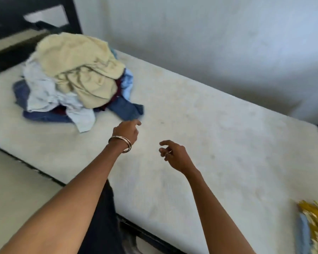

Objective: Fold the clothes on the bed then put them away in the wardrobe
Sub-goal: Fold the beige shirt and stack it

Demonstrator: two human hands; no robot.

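A heap of unfolded clothes (72,79) lies on the bare mattress (218,143) toward the far left. A cream garment (77,63) tops it, over pale blue shirts (44,96) and dark blue denim (127,109). My left hand (127,133), with bangles at the wrist, reaches out just short of the denim's near corner, fingers loosely curled, holding nothing. My right hand (174,155) hovers over the mattress to the right, fingers relaxed and empty, a ring showing on one finger.
A white wall (209,43) runs along the far side of the bed. A dark bed frame (11,17) stands behind the heap. A yellow patterned cloth over something blue (314,228) lies at the right edge. Pale floor (17,189) is at the left.
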